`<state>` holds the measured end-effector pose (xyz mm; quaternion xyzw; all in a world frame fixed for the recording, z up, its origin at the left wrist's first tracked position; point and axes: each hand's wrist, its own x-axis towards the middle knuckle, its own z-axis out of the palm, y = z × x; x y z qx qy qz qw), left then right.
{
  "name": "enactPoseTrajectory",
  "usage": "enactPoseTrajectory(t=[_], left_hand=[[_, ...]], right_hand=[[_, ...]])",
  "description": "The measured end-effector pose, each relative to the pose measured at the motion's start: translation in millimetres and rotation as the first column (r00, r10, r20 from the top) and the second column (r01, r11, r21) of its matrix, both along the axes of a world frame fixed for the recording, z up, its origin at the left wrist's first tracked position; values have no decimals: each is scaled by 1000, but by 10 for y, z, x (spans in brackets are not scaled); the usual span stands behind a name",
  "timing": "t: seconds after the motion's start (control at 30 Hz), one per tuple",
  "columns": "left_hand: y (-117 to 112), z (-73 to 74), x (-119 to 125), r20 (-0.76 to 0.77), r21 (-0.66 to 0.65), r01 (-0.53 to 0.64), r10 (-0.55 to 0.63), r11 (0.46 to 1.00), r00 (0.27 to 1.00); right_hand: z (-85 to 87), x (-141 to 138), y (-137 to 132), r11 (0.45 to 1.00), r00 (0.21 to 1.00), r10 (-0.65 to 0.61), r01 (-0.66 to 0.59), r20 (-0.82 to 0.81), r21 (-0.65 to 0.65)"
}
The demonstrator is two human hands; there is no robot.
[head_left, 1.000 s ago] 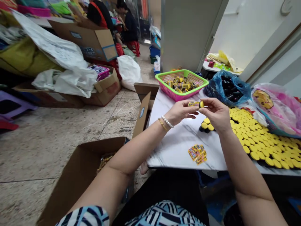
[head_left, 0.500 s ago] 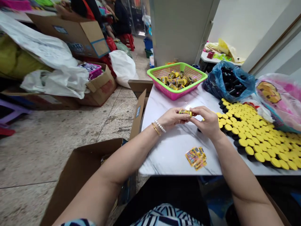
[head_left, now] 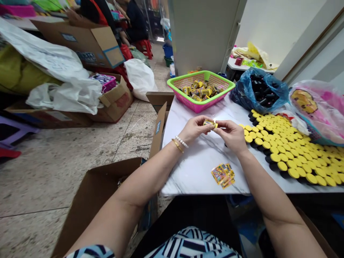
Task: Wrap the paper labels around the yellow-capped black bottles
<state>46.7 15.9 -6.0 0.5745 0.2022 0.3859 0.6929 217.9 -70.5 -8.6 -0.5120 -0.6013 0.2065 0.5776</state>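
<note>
Head view: two bare hands meet near the middle of the frame, right of centre, over a white marbled bench (head_left: pixel 185 175). The left hand (head_left: pixel 197 128), with a white beaded bracelet (head_left: pixel 182 141) and a gold-coloured bangle (head_left: pixel 177 145) at its wrist, has its fingers curled closed around a small yellow-labelled container (head_left: pixel 209 123). The right hand (head_left: pixel 231 137) is partly closed, thumb and fingertips pinching the container's yellow end. The container lies on its side between the hands, raised above the bench.

Its label carries print too small to read. Below the hands, in the lower right centre, a loose stack of yellow-and-orange printed labels (head_left: pixel 223 175) lies fanned on the bench; its lettering is also illegible. At upper centre, a pink basket with a green rim (head_left: pixel 197 106) holds more yellow-labelled containers (head_left: pixel 196 92).

Packed rows of black pieces with round yellow tops (head_left: pixel 292 154) fill the right side. Above them sit a blue plastic bag (head_left: pixel 240 95) of black pieces and a clear-and-pink bag (head_left: pixel 326 104) printed with a yellow figure. At upper left, a cardboard box (head_left: pixel 72 38) bears blue lettering, too blurred to read.
</note>
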Motion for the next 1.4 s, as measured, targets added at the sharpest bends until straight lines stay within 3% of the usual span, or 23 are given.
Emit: enactPoseTrajectory(t=[0.17, 0.3, 0.37, 0.53, 0.7, 0.77, 0.87, 0.97, 1.13, 1.4], left_hand=[[-27, -5, 17, 61, -101, -1, 7, 995, 998], [-71, 21, 7, 53, -48, -38, 40, 998, 998], [-92, 51, -5, 65, -105, 2, 5, 995, 998], [-102, 70, -17, 56, -301, 9, 9, 954, 998], [-113, 16, 17, 71, -186, -26, 40, 982, 997], [-113, 6, 24, 57, -160, -12, 21, 987, 998], [-100, -4, 16, -15, -188, 76, -80, 979, 997], [-99, 0, -4, -2, -235, 144, -149, 961, 989], [-145, 81, -60, 147, -305, 240, -203, 922, 968], [-174, 135, -76, 129, -328, 239, -208, 914, 970]], right_hand=[[-23, -58, -8, 997, 998, -59, 58, 25, 55], [-46, -64, 18, 995, 988, -68, 58, -135, -79], [-46, -45, 35, 993, 980, -37, 15, -193, -117], [-46, -23, 19, 997, 994, -73, 73, -77, 7], [-42, -97, 2, 997, 991, -80, 81, -104, 0], [-23, -95, 19, 998, 986, -49, 42, -156, -45], [28, -46, 35, 985, 975, 94, -120, -203, -121], [85, -2, 15, 963, 958, 222, -244, -181, -115], [138, -5, -63, 977, 950, 200, -213, -239, -27], [18, -55, -31, 984, 945, 177, -175, -275, 33]])
